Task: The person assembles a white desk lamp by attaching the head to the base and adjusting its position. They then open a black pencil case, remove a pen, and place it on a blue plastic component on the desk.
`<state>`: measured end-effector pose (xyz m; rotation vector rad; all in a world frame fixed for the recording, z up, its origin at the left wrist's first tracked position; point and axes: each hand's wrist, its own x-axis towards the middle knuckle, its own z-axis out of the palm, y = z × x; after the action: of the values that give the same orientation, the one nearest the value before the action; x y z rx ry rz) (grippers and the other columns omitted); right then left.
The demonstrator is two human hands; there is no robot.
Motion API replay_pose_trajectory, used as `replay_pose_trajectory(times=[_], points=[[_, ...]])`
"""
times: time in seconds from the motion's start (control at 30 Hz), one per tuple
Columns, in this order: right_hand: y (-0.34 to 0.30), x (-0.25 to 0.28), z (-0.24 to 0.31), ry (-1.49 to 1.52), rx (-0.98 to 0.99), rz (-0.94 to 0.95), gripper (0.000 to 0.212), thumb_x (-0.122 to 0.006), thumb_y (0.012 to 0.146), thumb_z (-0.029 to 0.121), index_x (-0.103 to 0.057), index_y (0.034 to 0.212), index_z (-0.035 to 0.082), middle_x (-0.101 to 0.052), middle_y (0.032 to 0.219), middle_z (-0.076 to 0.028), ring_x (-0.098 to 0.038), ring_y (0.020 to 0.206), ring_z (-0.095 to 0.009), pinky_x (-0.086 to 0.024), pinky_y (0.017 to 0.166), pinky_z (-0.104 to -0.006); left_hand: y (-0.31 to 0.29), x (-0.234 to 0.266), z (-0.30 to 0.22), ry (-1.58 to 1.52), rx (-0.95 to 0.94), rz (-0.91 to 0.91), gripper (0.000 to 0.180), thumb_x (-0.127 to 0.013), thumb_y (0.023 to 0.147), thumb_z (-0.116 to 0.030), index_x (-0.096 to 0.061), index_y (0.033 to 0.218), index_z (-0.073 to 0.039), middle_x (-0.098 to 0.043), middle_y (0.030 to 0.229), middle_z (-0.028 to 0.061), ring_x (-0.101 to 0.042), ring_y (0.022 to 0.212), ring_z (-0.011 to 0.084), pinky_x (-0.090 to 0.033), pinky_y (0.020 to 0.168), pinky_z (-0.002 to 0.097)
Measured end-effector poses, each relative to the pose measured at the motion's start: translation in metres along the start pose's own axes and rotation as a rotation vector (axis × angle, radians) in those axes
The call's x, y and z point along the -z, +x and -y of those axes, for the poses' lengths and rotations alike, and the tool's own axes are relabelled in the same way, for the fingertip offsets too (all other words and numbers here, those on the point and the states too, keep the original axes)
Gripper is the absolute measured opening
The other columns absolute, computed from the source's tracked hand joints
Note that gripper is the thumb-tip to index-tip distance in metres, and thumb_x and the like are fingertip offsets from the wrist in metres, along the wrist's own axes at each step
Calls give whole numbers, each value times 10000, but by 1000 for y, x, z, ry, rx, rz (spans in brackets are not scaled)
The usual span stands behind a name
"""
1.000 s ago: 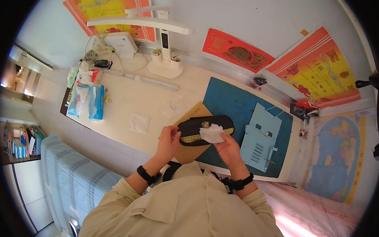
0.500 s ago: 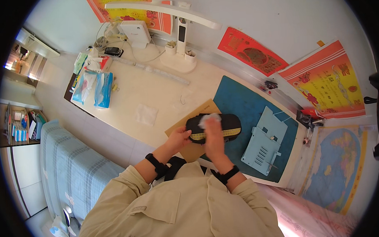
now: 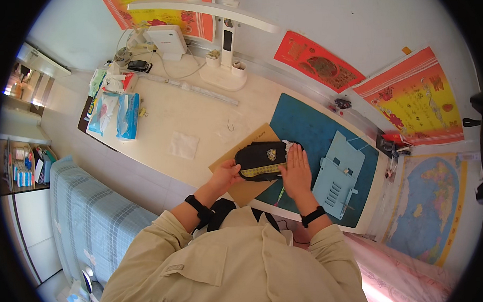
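A black pencil case [image 3: 257, 153] with a yellow band and a small crest lies on a brown paper envelope [image 3: 221, 167] and partly on a blue-green mat. My left hand [image 3: 226, 174] grips its left end between thumb and fingers. Across its right end rests my right hand [image 3: 298, 173], fingers stretched out flat. A bit of white wipe [image 3: 289, 145] shows beside those fingertips; the rest is under the hand. Just below the case, a thin green-striped pen or pencil [image 3: 281, 193] lies near the table edge.
To the right, a light-blue folding stand [image 3: 335, 174] sits on the mat [image 3: 291, 114]. A white square sheet [image 3: 184, 145] lies left of the envelope. Blue wipe packs [image 3: 127, 116] stand at the far left, and a white desk lamp [image 3: 225, 71] at the back.
My right hand has slid right along the pencil case and flattened out, uncovering the crest. The wipe has moved right with it. My left hand keeps its grip on the left end.
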<state>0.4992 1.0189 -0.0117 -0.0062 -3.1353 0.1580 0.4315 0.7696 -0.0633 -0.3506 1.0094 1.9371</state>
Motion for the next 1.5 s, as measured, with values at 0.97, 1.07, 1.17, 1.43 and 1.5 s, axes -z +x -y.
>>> replay_pose_trajectory(times=[0.97, 1.07, 1.17, 1.43, 1.5], points=[[60, -22, 31, 544, -14, -116, 170, -551, 910, 82, -637, 1036, 7, -627, 1150, -206, -594, 1076, -383, -474, 921, -455, 22, -11, 16, 160, -93, -99, 306, -574, 976, -110, -565, 1265, -8, -640, 1191, 66, -618, 1075, 164, -510, 939, 322], [58, -20, 75, 894, 169, 26, 386, -477, 924, 48, -560, 1299, 14, -546, 1369, -220, -506, 1294, -370, -417, 1077, -413, 26, -6, 21, 298, -157, -103, 298, -571, 973, -98, -579, 1258, -10, -655, 1154, 58, -621, 1051, 153, -504, 925, 304], [58, -16, 66, 719, 460, 57, 482, -432, 886, -14, -522, 1359, 8, -494, 1452, -169, -452, 1365, -317, -357, 1152, -404, 27, -8, 28, 203, -260, -193, 250, -612, 947, -115, -613, 1170, -2, -677, 1062, 47, -624, 967, 125, -509, 856, 287], [18, -9, -73, 255, 106, -13, 500, -358, 955, 22, -442, 1447, 37, -463, 1479, -176, -411, 1400, -315, -285, 1201, -426, 22, -13, 25, 110, -220, -163, 242, -555, 976, -91, -605, 1193, 3, -686, 1106, 80, -657, 981, 175, -536, 891, 321], [6, 2, -92, 304, -64, -54, 481, -389, 964, -28, -449, 1437, 32, -492, 1442, -205, -466, 1349, -337, -335, 1155, -407, 21, -15, 20, 92, -174, -202, 235, -552, 982, -99, -608, 1185, 5, -688, 1095, 81, -658, 975, 178, -535, 897, 324]])
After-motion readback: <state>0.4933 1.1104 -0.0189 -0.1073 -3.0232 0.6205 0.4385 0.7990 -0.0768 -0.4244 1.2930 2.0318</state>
